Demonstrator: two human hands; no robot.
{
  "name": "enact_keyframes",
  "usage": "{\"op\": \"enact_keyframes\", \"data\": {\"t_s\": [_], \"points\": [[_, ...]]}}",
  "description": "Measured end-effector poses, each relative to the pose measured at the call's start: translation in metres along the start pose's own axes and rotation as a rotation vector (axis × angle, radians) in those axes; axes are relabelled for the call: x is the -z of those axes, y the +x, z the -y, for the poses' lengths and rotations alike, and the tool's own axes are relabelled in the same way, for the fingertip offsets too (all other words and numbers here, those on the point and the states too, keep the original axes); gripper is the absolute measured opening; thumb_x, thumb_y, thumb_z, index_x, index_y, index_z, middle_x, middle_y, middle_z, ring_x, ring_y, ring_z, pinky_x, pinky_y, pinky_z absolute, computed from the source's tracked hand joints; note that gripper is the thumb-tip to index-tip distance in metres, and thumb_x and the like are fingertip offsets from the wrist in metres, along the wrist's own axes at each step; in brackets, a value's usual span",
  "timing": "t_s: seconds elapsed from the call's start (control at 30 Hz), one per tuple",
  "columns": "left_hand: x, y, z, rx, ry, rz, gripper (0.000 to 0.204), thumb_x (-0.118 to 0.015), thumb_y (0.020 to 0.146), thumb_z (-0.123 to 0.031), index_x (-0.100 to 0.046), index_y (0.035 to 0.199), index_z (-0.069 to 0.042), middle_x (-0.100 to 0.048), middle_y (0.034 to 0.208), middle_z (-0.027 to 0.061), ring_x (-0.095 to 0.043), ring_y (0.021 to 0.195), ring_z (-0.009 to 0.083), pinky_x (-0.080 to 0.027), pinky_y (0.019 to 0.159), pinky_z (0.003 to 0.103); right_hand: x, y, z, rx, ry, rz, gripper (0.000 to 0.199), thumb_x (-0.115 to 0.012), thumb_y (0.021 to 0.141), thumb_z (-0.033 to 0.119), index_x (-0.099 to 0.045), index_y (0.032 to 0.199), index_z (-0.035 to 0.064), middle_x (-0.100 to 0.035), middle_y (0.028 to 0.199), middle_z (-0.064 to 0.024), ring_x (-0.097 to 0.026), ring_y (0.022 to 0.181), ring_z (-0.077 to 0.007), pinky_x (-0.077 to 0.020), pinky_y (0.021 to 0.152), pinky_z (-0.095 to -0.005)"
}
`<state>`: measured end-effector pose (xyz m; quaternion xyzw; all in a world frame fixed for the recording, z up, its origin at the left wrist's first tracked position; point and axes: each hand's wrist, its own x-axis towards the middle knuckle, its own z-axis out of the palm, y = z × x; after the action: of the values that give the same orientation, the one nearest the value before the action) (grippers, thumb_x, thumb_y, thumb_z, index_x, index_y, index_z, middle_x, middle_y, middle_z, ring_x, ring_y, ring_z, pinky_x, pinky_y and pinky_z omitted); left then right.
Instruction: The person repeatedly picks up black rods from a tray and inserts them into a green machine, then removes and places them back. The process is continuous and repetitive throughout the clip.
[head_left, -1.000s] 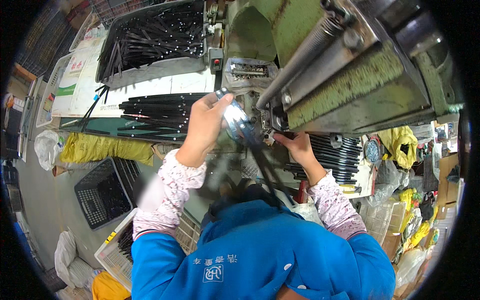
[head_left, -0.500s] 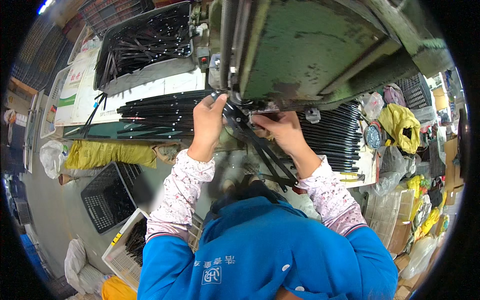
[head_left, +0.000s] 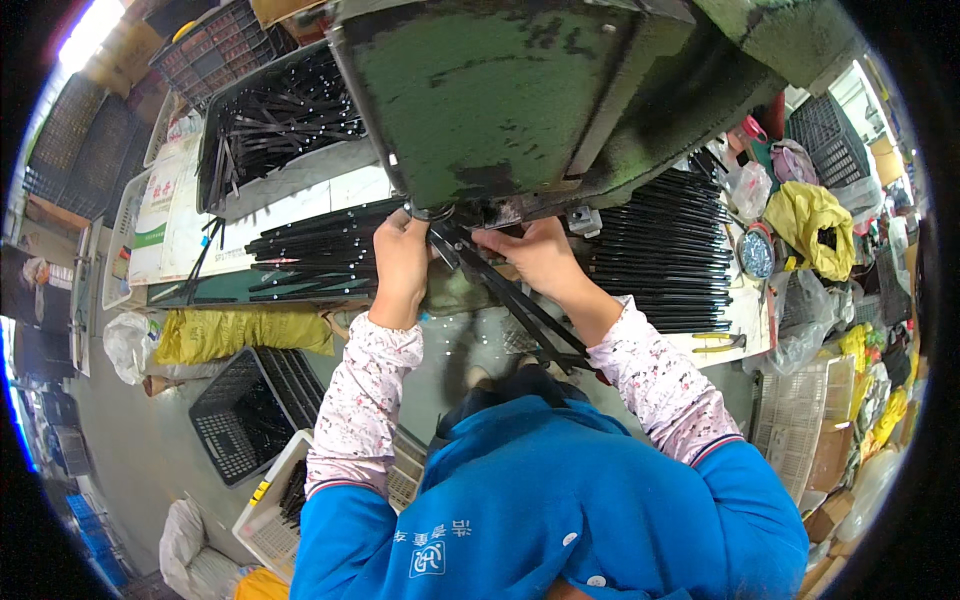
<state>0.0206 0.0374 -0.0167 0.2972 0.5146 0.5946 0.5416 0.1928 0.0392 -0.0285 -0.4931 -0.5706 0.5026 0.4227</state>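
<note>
Long, narrow black strips [head_left: 508, 292], joined at their upper end, slant from under the green machine [head_left: 480, 110] down toward my right forearm. My left hand [head_left: 402, 262] is closed around their upper end, its fingertips partly hidden at the machine's lower edge. Just right of the strips, my right hand [head_left: 545, 258] is closed with the thumb pointing at them. Its fingers are tucked under the machine, so what they pinch is hidden. A spread of black strips [head_left: 325, 248] lies left of my left hand, and a neat row of black strips [head_left: 660, 262] lies right of my right hand.
A grey bin [head_left: 290, 180] of loose black strips stands at the far left. Yellow-handled pliers [head_left: 718, 343] and a round dish of small metal parts [head_left: 757, 254] sit on the right. A black crate [head_left: 235, 420] and a white crate [head_left: 262, 497] stand on the floor at left.
The view has shifted, so the machine appears farther left and lower. Both hands stay at the strips under the machine; the right thumb now shows closer to them.
</note>
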Motion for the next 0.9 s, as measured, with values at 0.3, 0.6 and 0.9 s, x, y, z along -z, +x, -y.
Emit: {"op": "enact_keyframes", "data": {"t_s": [0.3, 0.6, 0.9], "points": [[0.023, -0.016, 0.005, 0.009, 0.125, 0.021, 0.027, -0.056, 0.096, -0.021, -0.059, 0.091, 0.005, -0.065, 0.080, 0.0103, -0.068, 0.066, 0.0180, -0.053, 0.054, 0.023, -0.005, -0.001, 0.007, -0.619, 0.657, 0.247, 0.020, -0.072, 0.085, 0.023, -0.058, 0.085, 0.0089, -0.054, 0.070, 0.0001, -0.048, 0.058, -0.0099, -0.0372, 0.047, -0.0258], [0.027, -0.054, 0.020, -0.510, 0.579, -0.287, 0.030, -0.061, 0.094, -0.022, -0.052, 0.108, 0.002, -0.055, 0.092, 0.0057, -0.051, 0.078, 0.0096, -0.044, 0.066, 0.023, 0.131, 0.026, -0.171, 0.241, -1.279, -0.178, 0.034, -0.065, 0.079, 0.018, -0.064, 0.112, 0.0093, -0.057, 0.101, -0.0101, -0.053, 0.098, -0.0279, -0.0426, 0.080, -0.0404], [-0.011, -0.087, 0.002, -0.564, 0.617, -0.084, 0.010, -0.060, 0.092, -0.007, -0.057, 0.095, 0.001, -0.059, 0.078, 0.0020, -0.052, 0.064, 0.0055, -0.042, 0.057, 0.019, 0.136, 0.021, -0.169, 0.447, -0.987, -0.063, 0.034, -0.061, 0.077, 0.012, -0.058, 0.110, 0.0099, -0.056, 0.095, -0.0084, -0.056, 0.095, -0.0302, -0.0429, 0.082, -0.0421]]}}
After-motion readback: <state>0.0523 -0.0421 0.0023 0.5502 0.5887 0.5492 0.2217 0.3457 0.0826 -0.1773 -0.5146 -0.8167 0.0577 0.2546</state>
